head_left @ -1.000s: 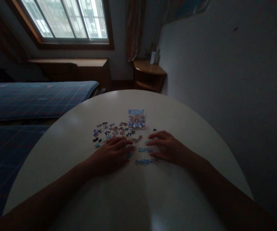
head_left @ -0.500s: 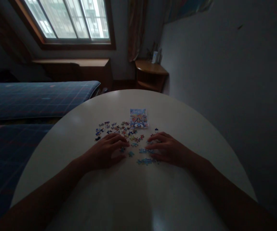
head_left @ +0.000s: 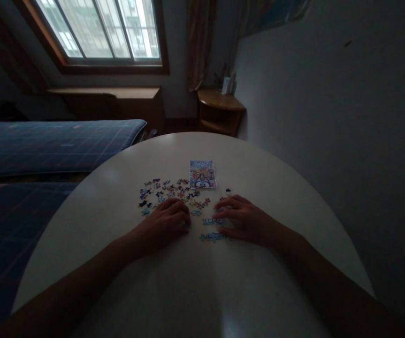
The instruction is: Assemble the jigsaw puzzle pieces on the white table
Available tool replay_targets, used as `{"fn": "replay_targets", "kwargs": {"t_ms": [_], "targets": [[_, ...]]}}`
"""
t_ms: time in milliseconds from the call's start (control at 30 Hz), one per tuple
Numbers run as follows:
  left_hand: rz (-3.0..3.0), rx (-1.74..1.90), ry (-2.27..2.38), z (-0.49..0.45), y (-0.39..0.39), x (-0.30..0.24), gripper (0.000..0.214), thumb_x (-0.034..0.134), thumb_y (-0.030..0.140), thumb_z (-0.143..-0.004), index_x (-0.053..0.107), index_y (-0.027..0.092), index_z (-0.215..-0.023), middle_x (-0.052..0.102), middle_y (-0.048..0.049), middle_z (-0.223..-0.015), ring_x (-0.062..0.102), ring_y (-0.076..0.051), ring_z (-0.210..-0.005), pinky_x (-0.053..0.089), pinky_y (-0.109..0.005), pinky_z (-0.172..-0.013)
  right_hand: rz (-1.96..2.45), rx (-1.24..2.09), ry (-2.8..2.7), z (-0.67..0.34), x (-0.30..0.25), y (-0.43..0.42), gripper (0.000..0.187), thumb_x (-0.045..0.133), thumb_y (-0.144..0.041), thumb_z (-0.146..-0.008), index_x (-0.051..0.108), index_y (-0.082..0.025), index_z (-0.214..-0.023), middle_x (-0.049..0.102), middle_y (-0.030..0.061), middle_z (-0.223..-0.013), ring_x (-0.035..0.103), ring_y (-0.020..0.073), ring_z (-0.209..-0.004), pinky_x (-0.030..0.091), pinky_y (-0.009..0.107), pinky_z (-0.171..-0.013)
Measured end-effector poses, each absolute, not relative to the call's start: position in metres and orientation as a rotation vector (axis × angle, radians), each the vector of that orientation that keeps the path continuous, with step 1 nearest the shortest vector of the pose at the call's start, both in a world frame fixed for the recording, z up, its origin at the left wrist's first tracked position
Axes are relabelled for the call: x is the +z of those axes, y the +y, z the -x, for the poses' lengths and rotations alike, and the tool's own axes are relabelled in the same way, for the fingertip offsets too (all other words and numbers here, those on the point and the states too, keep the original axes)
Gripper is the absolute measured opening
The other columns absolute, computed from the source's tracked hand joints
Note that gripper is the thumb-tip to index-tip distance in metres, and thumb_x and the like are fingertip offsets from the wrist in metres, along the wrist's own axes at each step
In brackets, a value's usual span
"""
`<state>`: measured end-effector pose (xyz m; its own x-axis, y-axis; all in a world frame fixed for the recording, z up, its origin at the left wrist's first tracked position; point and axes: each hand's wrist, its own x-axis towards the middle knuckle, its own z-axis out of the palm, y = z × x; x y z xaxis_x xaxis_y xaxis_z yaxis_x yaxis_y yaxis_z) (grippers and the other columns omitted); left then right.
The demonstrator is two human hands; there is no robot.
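Note:
My left hand [head_left: 170, 220] is closed, its fingers curled together at the near edge of a spread of loose jigsaw pieces [head_left: 177, 190]. A light-blue puzzle piece that lay by its fingertips is now hidden under them. My right hand [head_left: 239, 218] lies with fingers apart, the tips on or just over light-blue pieces. Two short rows of light-blue pieces, an upper row [head_left: 209, 221] and a lower row [head_left: 211, 236], stick out from under its fingers. A single light-blue piece [head_left: 196, 212] lies between the hands.
Behind the pieces lies a printed picture sheet [head_left: 202, 174] with a penguin-like figure. The round white table [head_left: 174, 286] holds everything. A bed with a blue plaid mattress [head_left: 47, 145] stands to the left, a corner shelf [head_left: 219, 99] beyond, a wall at right.
My left hand has drawn its fingers together and shifted slightly nearer to me, covering the light-blue piece there. More pieces show behind it. My right hand has hardly moved.

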<state>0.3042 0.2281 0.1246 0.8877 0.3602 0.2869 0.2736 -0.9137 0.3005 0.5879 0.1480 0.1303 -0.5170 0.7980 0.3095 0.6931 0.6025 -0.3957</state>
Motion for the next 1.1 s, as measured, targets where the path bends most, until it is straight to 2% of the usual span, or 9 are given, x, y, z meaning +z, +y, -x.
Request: {"fn": "replay_targets", "kwargs": {"t_ms": [200, 367, 500, 600, 833, 1000, 1100], "targets": [[-2.779, 0.535, 0.593, -0.306, 0.228, 0.121, 0.009, 0.068, 0.026, -0.086, 0.063, 0.02, -0.09, 0.065, -0.0054, -0.104, 0.053, -0.023, -0.109, 0.044, -0.039, -0.101, 1.16, 0.291, -2.402, -0.586, 0.129, 0.148, 0.025, 0.067, -0.036, -0.088, 0.07, -0.026, -0.11, 0.065, 0.0078, -0.117, 0.058, 0.0215, -0.109, 0.045, 0.042, -0.098], [-2.739, 0.562, 0.638, -0.306, 0.23, 0.115, 0.011, 0.071, 0.024, -0.083, 0.063, 0.02, -0.09, 0.067, -0.0048, -0.103, 0.054, -0.023, -0.11, 0.045, -0.039, -0.1, 1.147, 0.266, -2.433, -0.584, 0.129, 0.147, 0.03, 0.065, -0.039, -0.088, 0.068, -0.024, -0.115, 0.065, 0.0075, -0.118, 0.056, 0.0219, -0.11, 0.044, 0.041, -0.1], [-2.73, 0.585, 0.64, -0.305, 0.229, 0.113, 0.01, 0.069, 0.025, -0.084, 0.064, 0.022, -0.093, 0.069, -0.0032, -0.1, 0.055, -0.023, -0.111, 0.043, -0.041, -0.102, 1.144, 0.292, -2.431, -0.582, 0.13, 0.146, 0.031, 0.066, -0.04, -0.088, 0.068, -0.025, -0.115, 0.065, 0.0076, -0.117, 0.056, 0.0218, -0.11, 0.044, 0.041, -0.1], [-2.737, 0.604, 0.618, -0.305, 0.228, 0.115, 0.005, 0.066, 0.026, -0.087, 0.067, 0.023, -0.09, 0.07, -0.0031, -0.096, 0.059, -0.021, -0.103, 0.043, -0.043, -0.102, 1.151, 0.299, -2.425, -0.582, 0.13, 0.146, 0.031, 0.067, -0.039, -0.087, 0.068, -0.025, -0.115, 0.065, 0.0077, -0.117, 0.056, 0.0216, -0.111, 0.044, 0.042, -0.099], [-2.652, 0.69, 0.631, -0.304, 0.228, 0.118, 0.011, 0.063, 0.026, -0.09, 0.074, 0.024, -0.089, 0.073, -0.0034, -0.086, 0.065, -0.019, -0.09, 0.052, -0.035, -0.085, 1.15, 0.263, -2.412, -0.58, 0.131, 0.144, 0.031, 0.07, -0.037, -0.084, 0.068, -0.025, -0.113, 0.066, 0.0075, -0.114, 0.058, 0.0215, -0.108, 0.045, 0.042, -0.097], [-2.342, 0.805, 0.929, -0.309, 0.216, 0.125, 0.012, 0.066, 0.028, -0.087, 0.077, 0.024, -0.09, 0.074, -0.0031, -0.085, 0.069, -0.016, -0.074, 0.056, -0.027, -0.068, 1.231, 0.192, -2.285, -0.565, 0.137, 0.14, 0.026, 0.066, -0.03, -0.088, 0.067, -0.024, -0.113, 0.069, 0.0057, -0.109, 0.061, 0.0211, -0.103, 0.043, 0.042, -0.096], [-2.211, 0.815, 0.995, -0.315, 0.207, 0.132, 0.01, 0.068, 0.028, -0.084, 0.077, 0.025, -0.087, 0.076, -0.0004, -0.082, 0.071, -0.016, -0.071, 0.057, -0.026, -0.067, 1.273, 0.168, -2.129, -0.548, 0.14, 0.136, 0.026, 0.069, -0.03, -0.086, 0.065, -0.021, -0.11, 0.072, 0.0062, -0.102, 0.063, 0.022, -0.098, 0.045, 0.04, -0.09]]}}
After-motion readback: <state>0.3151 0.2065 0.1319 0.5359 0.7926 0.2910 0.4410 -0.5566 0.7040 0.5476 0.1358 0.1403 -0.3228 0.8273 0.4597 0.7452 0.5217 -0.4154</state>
